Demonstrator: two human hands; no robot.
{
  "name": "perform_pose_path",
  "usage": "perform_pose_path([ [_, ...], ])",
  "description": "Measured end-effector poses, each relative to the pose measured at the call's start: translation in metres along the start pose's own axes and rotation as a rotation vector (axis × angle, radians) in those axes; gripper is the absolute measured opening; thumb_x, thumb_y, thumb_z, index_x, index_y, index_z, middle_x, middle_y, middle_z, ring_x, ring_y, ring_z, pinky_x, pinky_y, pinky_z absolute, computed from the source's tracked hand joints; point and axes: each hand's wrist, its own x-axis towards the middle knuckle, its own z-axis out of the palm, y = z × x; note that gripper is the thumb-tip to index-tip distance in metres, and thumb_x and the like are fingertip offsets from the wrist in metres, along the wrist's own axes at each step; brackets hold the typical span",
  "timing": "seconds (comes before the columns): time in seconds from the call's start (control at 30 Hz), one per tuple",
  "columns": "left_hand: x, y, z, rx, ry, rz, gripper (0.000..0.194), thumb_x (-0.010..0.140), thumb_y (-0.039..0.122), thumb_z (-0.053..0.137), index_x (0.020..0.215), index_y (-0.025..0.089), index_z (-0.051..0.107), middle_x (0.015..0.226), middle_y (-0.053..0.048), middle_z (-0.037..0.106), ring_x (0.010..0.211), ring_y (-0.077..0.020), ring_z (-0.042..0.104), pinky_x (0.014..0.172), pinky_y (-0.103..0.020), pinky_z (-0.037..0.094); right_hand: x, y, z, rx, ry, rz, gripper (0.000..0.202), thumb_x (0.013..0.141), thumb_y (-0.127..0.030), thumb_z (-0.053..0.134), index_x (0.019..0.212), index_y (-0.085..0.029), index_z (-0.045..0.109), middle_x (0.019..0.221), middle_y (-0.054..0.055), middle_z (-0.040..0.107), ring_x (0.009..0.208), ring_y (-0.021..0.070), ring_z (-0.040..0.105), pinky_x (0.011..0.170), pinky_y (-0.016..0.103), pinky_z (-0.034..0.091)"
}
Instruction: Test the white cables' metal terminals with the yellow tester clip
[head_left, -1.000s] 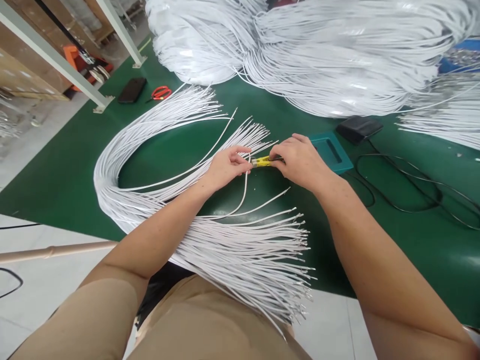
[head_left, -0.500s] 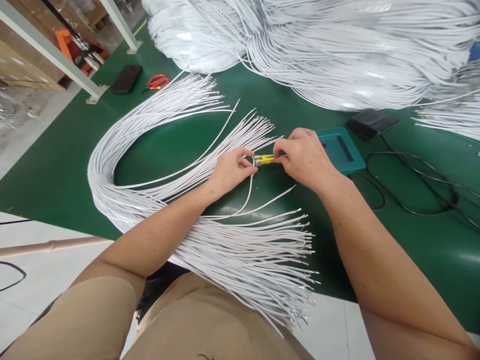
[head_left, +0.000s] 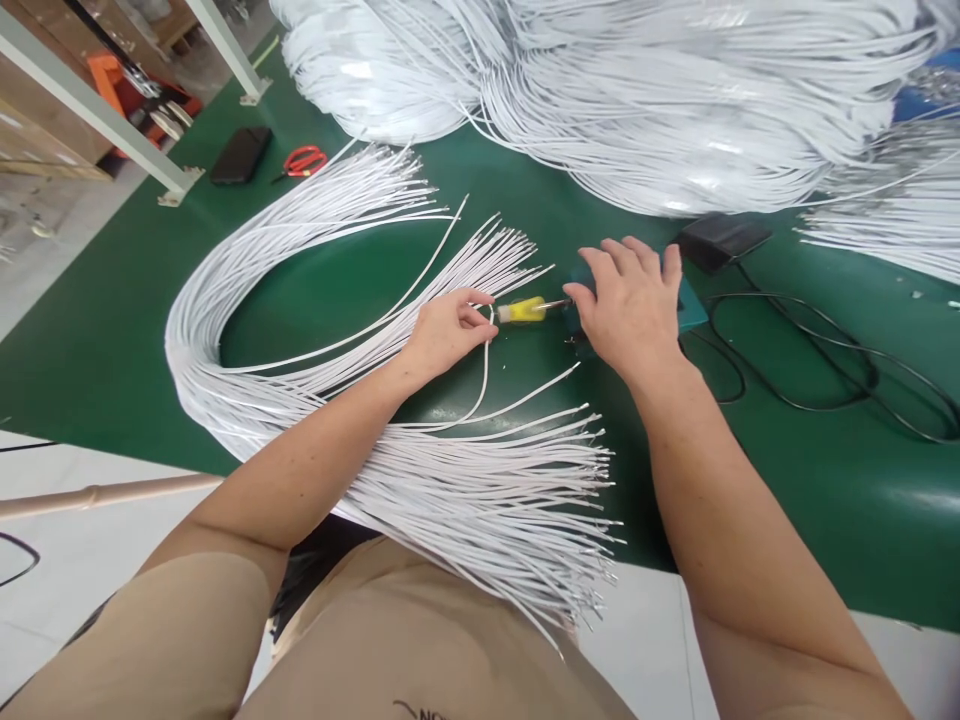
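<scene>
My left hand (head_left: 446,332) pinches the end of a single white cable (head_left: 485,375) between thumb and fingers. Just right of its fingertips is a small yellow piece (head_left: 525,311) with a pale end, and a thin metal rod runs from it toward the right hand. My right hand (head_left: 634,305) is open, fingers spread, over a teal device (head_left: 691,308) that it largely covers. Whether its fingers press on the device is hidden. Around my left forearm curves a bundle of white cables (head_left: 199,310), with loose ends fanned out to the right.
A big heap of white cables (head_left: 660,110) lies along the back of the green table (head_left: 825,500). Behind the teal device sits a black box (head_left: 724,243) with a looping black cord (head_left: 814,405). Red-handled scissors (head_left: 304,161) and a dark flat case (head_left: 241,155) lie at the far left.
My right hand has let go near the yellow piece, moved right and spread its fingers over the teal device. My left hand keeps its pinch on the cable. The whole view has shifted slightly.
</scene>
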Motion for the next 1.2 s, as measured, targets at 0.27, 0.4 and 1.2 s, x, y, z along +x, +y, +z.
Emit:
perform_pose_path([
  [0.27,-0.010,0.009,-0.010,-0.217,-0.062,0.044,0.047,0.065,0.031,0.078,0.106,0.012,0.068,0.076,-0.001,0.069,0.071,-0.0125,0.066,0.081,-0.029,0.053,-0.013,0.036,-0.023,0.188,0.167,0.138,0.043,0.096,-0.047,0.036,0.121,-0.023,0.061,0.120,0.013,0.068,0.112,0.0310,0.061,0.097,0.050,0.046],
  [0.4,-0.015,0.019,-0.010,-0.207,-0.164,0.046,0.037,0.063,0.035,0.081,0.090,0.013,0.068,0.079,-0.002,0.068,0.074,-0.0132,0.066,0.082,-0.030,0.054,-0.042,0.063,-0.015,0.259,0.314,0.379,0.049,0.099,-0.049,0.026,0.110,-0.022,0.065,0.098,0.011,0.072,0.088,0.0268,0.067,0.078,0.043,0.052],
  [1.2,-0.182,-0.026,-0.095,1.285,-0.523,0.487,0.127,0.059,0.053,0.079,0.156,0.014,0.007,0.157,-0.022,0.027,0.143,-0.0424,0.032,0.115,-0.062,0.024,-0.056,0.088,0.026,0.425,0.308,0.541,0.065,0.098,-0.057,0.018,0.088,-0.019,0.070,0.076,0.006,0.070,0.076,0.0206,0.068,0.074,0.039,0.054],
])
